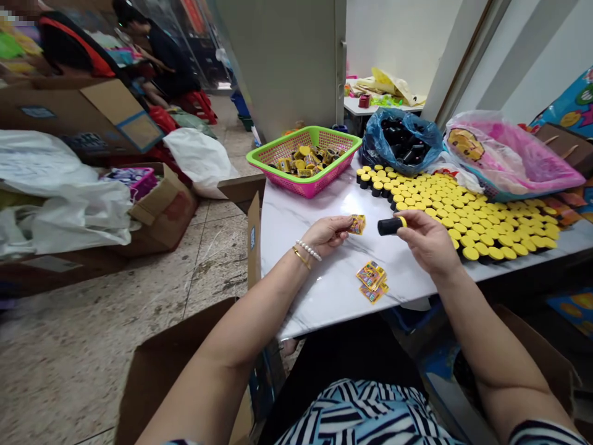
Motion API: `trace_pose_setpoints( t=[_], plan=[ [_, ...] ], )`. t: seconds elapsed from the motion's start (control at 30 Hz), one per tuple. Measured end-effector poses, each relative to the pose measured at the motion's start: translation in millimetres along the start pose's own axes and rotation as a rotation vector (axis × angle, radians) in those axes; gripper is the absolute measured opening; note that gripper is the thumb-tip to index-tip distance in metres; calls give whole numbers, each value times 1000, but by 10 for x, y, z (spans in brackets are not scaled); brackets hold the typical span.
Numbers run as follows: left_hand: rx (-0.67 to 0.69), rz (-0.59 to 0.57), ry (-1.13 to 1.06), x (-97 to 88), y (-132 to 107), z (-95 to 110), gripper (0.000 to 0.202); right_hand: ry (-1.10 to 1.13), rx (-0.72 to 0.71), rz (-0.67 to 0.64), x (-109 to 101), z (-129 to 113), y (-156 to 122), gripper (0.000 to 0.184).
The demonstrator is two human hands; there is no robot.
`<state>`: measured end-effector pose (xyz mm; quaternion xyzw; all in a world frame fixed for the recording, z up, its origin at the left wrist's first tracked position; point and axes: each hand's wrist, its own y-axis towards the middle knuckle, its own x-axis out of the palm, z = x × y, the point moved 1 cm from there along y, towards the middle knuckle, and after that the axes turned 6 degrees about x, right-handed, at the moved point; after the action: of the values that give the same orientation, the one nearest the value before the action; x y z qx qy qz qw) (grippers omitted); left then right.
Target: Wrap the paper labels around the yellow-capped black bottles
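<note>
In the head view, the left hand [328,236] is pinched almost closed. Its fingertips have hold of a small printed wrapper [358,224], mostly yellow. I cannot tell if the wrapper's mouth is open. The right hand [430,242] is partly curled, and its fingertips grip a black tub [388,227] by its yellow lid end. The tub lies on its side in the air, with its black end facing left, toward the wrapper. The two things are near each other but do not touch.

Both hands are over the middle of the white tabletop [324,293]. Nearer, by the front edge, lies a loose pile of wrappers [372,276]. On the right are many standing tubs [482,216] with yellow lids, packed close. At the far left is a green and pink basket [303,187] with little yellow and dark things in it. At the far right is a blue bag [375,139] of black things.

The tub could slip, I think, because only fingertips hold it by one end. The wrapper looks thin, so a hard pinch could crease it or a tug could tear it. If the right arm swings wide, it could knock over some standing tubs. The pile sits near the front edge, so a sleeve or a bump could push wrappers off.
</note>
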<state>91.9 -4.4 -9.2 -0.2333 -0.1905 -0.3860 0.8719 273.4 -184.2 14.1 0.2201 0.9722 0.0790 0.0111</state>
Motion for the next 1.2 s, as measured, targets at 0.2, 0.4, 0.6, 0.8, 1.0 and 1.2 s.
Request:
trace_pose_setpoints(
  t=[0.2, 0.4, 0.6, 0.8, 1.0, 1.2],
  plan=[
    [1, 12, -109, -21, -15, 59, 18, 178, 129, 1, 363, 253, 370, 43],
    [0, 27, -143, -19, -22, 79, 12, 125, 92, 86, 375, 359, 399, 39],
    [5, 15, -180, 17, -50, 91, 9, 157, 97, 77, 508, 297, 386, 40],
    [9, 6, -203, 7, -73, 115, 11, 167, 112, 86, 557, 255, 349, 44],
    [7, 18, -197, 29, -100, 128, 9, 34, 51, 71, 592, 165, 323, 43],
    [41, 16, -170, 65, -112, 142, 15, -2, -54, 72, 632, 171, 324, 42]
  ],
)
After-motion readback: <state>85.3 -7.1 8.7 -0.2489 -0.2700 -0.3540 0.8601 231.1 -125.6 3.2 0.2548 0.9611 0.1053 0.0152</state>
